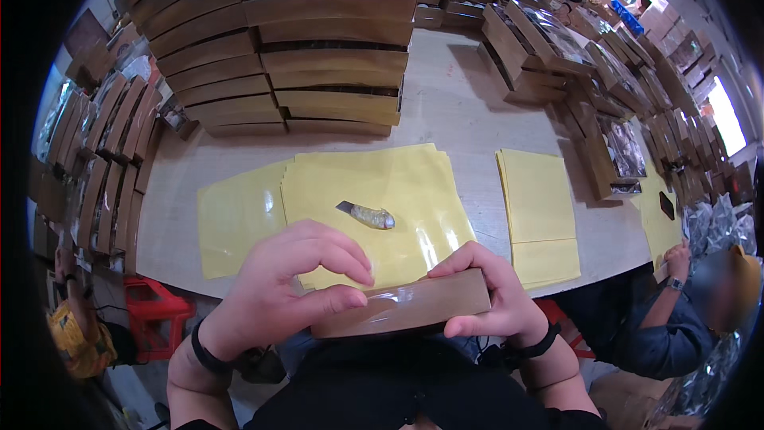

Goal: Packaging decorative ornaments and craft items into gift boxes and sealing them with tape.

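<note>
A long brown cardboard box (422, 304) is held just above my lap at the table's near edge, with a shiny strip along the side facing up. My right hand (505, 295) grips its right end, thumb on the near side and fingers on the far side. My left hand (290, 283) hovers at the box's left end, thumb and fingers apart with a gap between them. Beyond the hands, a small blade with a tape-wrapped handle (368, 216) rests on a stack of yellow sheets (382, 171).
Tall stacks of brown boxes (334, 40) rise at the far left. More boxes (549, 48) line the right side. Another yellow sheet pile (541, 199) lies right of centre. A person in dark clothes (660, 310) works at the right; a red stool (155, 310) stands at the left.
</note>
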{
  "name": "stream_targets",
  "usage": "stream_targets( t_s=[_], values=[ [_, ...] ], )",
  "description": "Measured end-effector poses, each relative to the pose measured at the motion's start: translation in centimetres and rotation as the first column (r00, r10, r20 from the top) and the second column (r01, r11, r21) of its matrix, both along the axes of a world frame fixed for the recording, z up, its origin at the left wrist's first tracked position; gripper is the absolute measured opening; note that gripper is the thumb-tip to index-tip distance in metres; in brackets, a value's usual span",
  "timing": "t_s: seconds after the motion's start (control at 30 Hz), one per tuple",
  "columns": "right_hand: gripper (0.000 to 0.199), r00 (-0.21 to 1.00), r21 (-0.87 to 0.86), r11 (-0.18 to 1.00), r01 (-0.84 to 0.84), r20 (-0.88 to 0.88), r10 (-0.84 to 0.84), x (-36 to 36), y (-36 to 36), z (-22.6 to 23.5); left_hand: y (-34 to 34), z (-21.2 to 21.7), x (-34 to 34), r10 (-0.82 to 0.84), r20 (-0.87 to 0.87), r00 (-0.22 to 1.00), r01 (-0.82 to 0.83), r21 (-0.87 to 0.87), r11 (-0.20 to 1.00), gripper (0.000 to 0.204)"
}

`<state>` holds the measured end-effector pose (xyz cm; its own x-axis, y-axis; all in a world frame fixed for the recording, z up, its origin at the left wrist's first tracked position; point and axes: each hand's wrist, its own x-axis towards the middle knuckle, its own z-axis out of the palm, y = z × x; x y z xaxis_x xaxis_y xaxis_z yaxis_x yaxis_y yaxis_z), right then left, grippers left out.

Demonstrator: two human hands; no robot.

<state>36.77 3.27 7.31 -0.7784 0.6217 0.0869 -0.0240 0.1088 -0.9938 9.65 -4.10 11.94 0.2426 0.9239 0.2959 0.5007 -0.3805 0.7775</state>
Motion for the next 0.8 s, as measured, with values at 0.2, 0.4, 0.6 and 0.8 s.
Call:
stream_targets(
  t_s=[0.2,0.4,0.6,0.8],
  values=[
    [0.055,0.999,0.055,0.998,-0.012,0.039,0.01,0.0,0.1,0.6,0.3,0.8,0.8,0.191,0.652,0.734,0.311,-0.572,0.759,0.014],
    [0.055,0.999,0.055,0.998,-0.008,0.048,0.005,-0.3,0.0,0.7,1.6,-1.1,1.1,0.154,0.536,0.83,0.276,-0.636,0.721,0.021],
    [0.056,0.997,0.073,0.997,-0.002,0.075,-0.004,-0.6,0.1,0.8,1.8,-1.6,1.3,0.119,0.453,0.883,0.221,-0.627,0.747,0.029],
    [0.057,0.996,0.098,0.995,0.005,0.085,-0.013,-0.8,0.0,0.8,1.2,-0.8,1.9,0.032,0.209,0.977,0.086,-0.531,0.843,0.038]
  ],
)
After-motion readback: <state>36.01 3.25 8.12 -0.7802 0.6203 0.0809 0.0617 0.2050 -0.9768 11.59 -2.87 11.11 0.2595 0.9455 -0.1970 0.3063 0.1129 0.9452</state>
